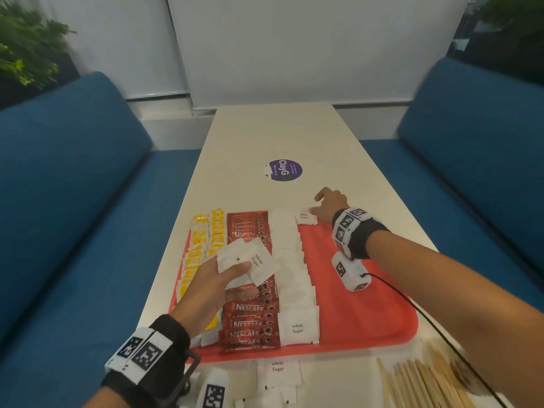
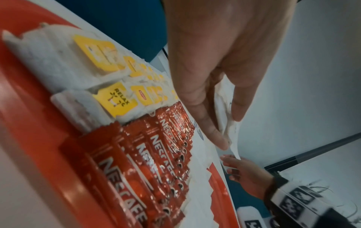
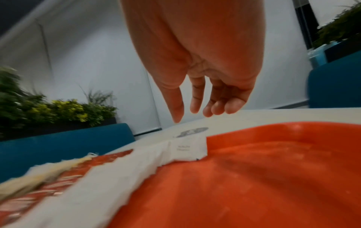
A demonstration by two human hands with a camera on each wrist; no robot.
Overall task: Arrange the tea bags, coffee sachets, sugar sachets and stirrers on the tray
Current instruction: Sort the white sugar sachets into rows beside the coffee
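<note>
A red tray (image 1: 368, 313) lies on the white table. Across its left half run columns of yellow-tagged tea bags (image 1: 203, 240), red Nescafe coffee sachets (image 1: 250, 316) and white sugar sachets (image 1: 290, 260). My left hand (image 1: 232, 272) hovers over the coffee column and pinches a small stack of sugar sachets (image 1: 250, 259) between thumb and fingers; the left wrist view shows the same pinch (image 2: 228, 129). My right hand (image 1: 319, 206) is at the tray's far edge beside a lone sugar sachet (image 1: 305, 216). Its fingers (image 3: 195, 108) hang relaxed and hold nothing. Wooden stirrers (image 1: 426, 384) lie off the tray, near right.
Loose sugar sachets (image 1: 278, 371) lie on the table in front of the tray. A purple round sticker (image 1: 285, 170) marks the table beyond it. Blue sofas (image 1: 73, 187) flank both sides. The tray's right half is bare red plastic.
</note>
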